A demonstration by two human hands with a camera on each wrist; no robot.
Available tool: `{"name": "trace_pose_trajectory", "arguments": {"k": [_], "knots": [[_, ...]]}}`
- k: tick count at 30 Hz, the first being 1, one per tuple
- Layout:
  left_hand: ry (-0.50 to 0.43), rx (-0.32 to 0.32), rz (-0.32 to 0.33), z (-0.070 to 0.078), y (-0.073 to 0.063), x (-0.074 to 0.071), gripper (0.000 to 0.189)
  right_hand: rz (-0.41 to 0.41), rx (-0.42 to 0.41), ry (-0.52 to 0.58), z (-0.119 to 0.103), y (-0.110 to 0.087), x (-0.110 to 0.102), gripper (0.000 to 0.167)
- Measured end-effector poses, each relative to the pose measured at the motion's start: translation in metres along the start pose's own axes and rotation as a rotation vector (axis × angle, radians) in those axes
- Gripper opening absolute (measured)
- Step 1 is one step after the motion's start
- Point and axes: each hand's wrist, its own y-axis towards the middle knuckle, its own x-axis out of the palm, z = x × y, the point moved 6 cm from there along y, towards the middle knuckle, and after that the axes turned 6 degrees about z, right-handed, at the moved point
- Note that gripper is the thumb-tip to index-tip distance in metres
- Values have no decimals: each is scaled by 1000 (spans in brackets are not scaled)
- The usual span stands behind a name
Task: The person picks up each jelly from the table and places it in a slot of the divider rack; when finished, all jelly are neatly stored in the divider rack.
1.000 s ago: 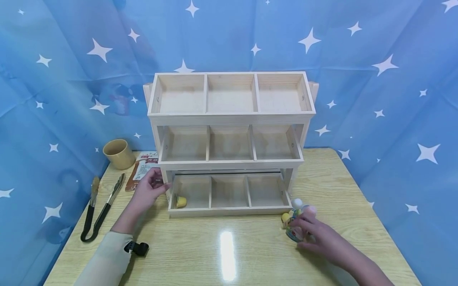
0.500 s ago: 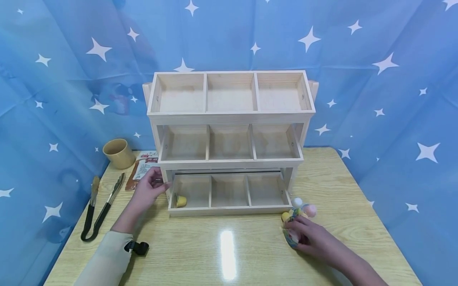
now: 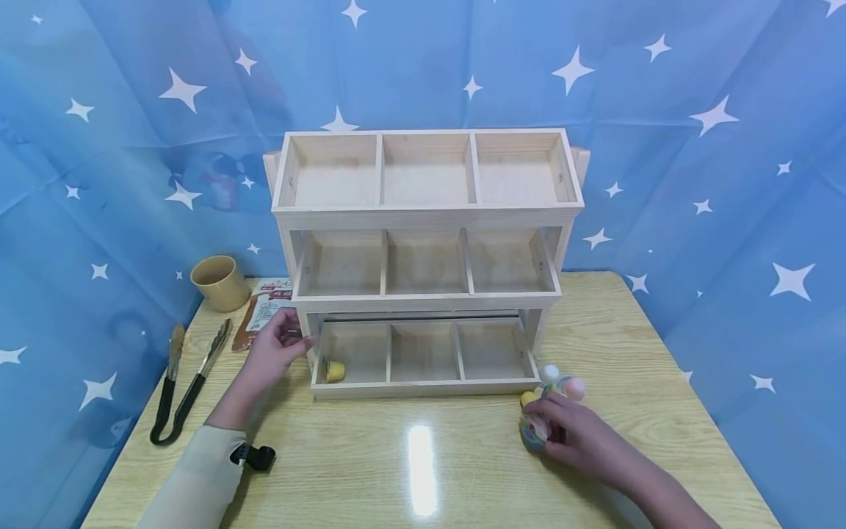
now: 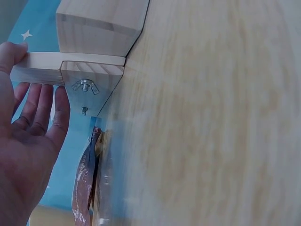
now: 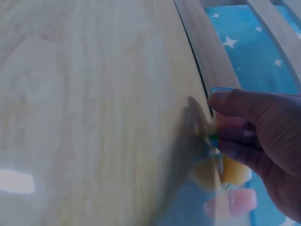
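Observation:
A three-tier wooden rack point(image 3: 426, 219) stands mid-table, each tray split into three compartments. My left hand point(image 3: 272, 356) holds the rack's left upright; in the left wrist view, the thumb lies above the wooden post point(image 4: 40, 70) and the fingers below it. In front of the rack's lower right corner, my right hand point(image 3: 573, 433) pinches a small jelly cup point(image 3: 532, 432) with a colourful lid, partly hidden by the fingers. Beside that hand lie more jelly cups, one pink point(image 3: 572, 388), one white point(image 3: 549, 374), one yellow point(image 3: 527, 399). A yellow jelly cup point(image 3: 335, 371) lies tipped in the lowest left compartment.
Left of the rack are a tan cup point(image 3: 220, 284), black-handled tongs point(image 3: 188, 400) and a brown-and-white packet point(image 3: 262, 316) partly behind the left hand. A blue star-patterned curtain point(image 3: 694, 169) hangs behind the table and along its sides.
The right hand has moved slightly left and closed its fingers on a jelly cup, uncovering the pink one behind. The left hand stays put at the rack.

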Motion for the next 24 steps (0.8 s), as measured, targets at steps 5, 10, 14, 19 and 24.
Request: {"name": "trace_pose_trajectory", "arguments": {"k": [5, 10, 14, 19, 24], "knots": [[-2, -2, -1, -1, 0, 0, 48, 14, 4, 32, -4, 9, -6, 60], [9, 1, -1, -1, 0, -1, 48, 31, -19, 83, -12, 28, -10, 68], [20, 2, 4, -2, 1, -2, 47, 44, -46, 81, -19, 46, -12, 67], [22, -1, 1, -3, 2, -2, 47, 39, -47, 77, -23, 70, -5, 58], [19, 5, 3, -3, 2, -2, 46, 37, -60, 123, -27, 93, 6, 54]]}}
